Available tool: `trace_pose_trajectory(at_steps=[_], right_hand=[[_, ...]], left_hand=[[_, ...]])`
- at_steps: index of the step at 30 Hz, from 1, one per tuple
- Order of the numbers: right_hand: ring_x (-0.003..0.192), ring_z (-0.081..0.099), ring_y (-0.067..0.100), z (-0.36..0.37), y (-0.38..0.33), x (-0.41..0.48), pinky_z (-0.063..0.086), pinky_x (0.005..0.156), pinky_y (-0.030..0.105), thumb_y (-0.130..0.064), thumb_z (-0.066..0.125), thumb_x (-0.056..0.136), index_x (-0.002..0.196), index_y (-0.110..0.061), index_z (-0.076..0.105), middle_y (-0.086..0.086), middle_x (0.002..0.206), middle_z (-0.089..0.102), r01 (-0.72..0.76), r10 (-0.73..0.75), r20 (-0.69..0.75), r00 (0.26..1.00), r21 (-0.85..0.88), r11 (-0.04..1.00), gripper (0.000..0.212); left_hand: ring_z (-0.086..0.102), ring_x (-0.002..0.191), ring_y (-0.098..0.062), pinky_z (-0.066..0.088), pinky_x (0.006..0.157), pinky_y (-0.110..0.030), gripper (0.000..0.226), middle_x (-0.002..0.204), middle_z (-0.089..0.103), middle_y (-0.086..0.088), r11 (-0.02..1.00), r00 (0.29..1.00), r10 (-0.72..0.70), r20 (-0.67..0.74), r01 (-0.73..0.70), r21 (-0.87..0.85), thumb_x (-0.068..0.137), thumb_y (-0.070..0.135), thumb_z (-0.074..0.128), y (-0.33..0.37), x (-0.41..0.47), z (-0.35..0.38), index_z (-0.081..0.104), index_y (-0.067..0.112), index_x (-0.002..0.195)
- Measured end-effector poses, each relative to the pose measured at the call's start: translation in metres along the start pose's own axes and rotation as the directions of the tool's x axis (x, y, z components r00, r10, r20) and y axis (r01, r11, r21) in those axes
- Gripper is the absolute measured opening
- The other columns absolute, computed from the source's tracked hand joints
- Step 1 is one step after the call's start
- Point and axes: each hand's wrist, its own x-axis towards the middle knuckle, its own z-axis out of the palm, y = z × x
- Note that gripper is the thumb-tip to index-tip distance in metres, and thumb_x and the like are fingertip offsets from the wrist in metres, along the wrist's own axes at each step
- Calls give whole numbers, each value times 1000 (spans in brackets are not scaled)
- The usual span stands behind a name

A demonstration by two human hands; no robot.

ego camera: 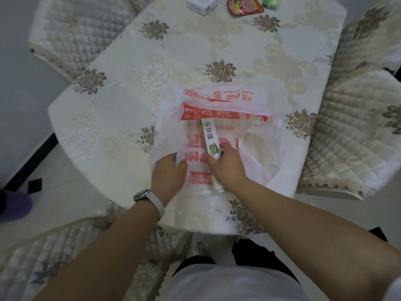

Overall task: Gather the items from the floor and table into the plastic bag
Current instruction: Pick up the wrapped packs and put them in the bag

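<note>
A white plastic bag (219,101) with red print lies open on the round table (134,92) near its front edge. My right hand (227,168) grips the near end of a long white cling-film box (209,135) with green lettering, which lies inside the bag's mouth. My left hand (168,172) holds the bag's left edge, with a sliver of something teal under its fingers. At the table's far edge sit a white box (201,4), a red snack packet (244,5) and a green item (271,2).
Quilted, floral-covered chairs stand at the left (80,33), at the right (355,118) and at the near left (52,253). A purple slipper (15,205) lies on the floor at the left. The cloth hangs over the table's rim.
</note>
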Motion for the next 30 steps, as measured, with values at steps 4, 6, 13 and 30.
trace_pose_trajectory(at_steps=[4, 6, 13, 30], right_hand=[[81, 63, 19, 20, -10, 4, 57, 70, 43, -44, 62, 80, 108, -21, 51, 2, 100, 60, 18, -19, 74, 997, 11, 1000, 38], [82, 62, 19, 21, -8, 0, 57, 72, 43, -45, 59, 77, 113, -22, 51, 2, 101, 59, 47, -43, 121, 992, -28, 999, 43], [104, 51, 21, -15, -2, -31, 45, 81, 35, -38, 54, 92, 127, -18, 50, 2, 119, 51, 221, -176, 185, 967, -267, 938, 40], [111, 58, 33, -170, 53, -119, 51, 85, 45, -51, 43, 88, 126, -10, 60, 12, 127, 60, 339, -452, -8, 892, -650, 680, 58]], left_hand=[[40, 135, -24, 36, 111, -43, 59, 144, 47, -9, 986, 985, 164, 55, -165, 24, 92, 24, 60, -10, -17, -1, 39, 12, 146], [31, 143, -24, 31, 115, -41, 64, 153, 37, -10, 979, 978, 192, 78, -196, 49, 93, 25, 60, -15, -27, -2, 34, 13, 150], [30, 144, -26, 31, 116, -42, 60, 155, 36, -10, 930, 942, 328, 77, -336, 149, 93, 27, 60, -20, -48, -10, 40, 12, 148], [51, 128, -30, 46, 102, -49, 53, 141, 54, -11, 648, 701, 702, 127, -702, 296, 90, 38, 48, 94, -113, 29, 55, 13, 136]])
